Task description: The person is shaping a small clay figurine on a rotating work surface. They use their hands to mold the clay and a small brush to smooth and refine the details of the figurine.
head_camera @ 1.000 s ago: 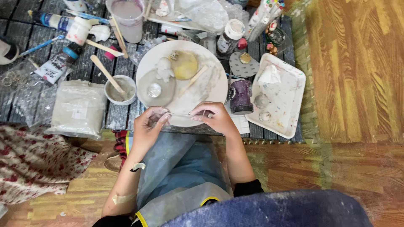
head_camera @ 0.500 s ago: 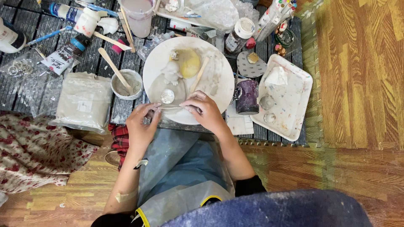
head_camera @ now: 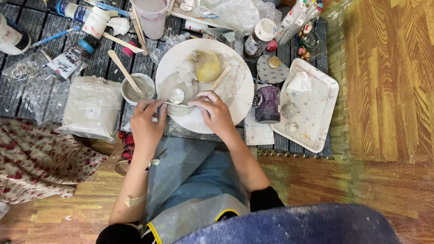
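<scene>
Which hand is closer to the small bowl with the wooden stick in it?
Left. The left hand sits just below the small bowl, fingertips almost at its rim. The right hand is farther off, over the lower part of the round white plate.

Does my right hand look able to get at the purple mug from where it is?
Probably yes. The right hand rests at the white plate's near edge, and the purple mug stands just beside that plate, with nothing between them.
</scene>
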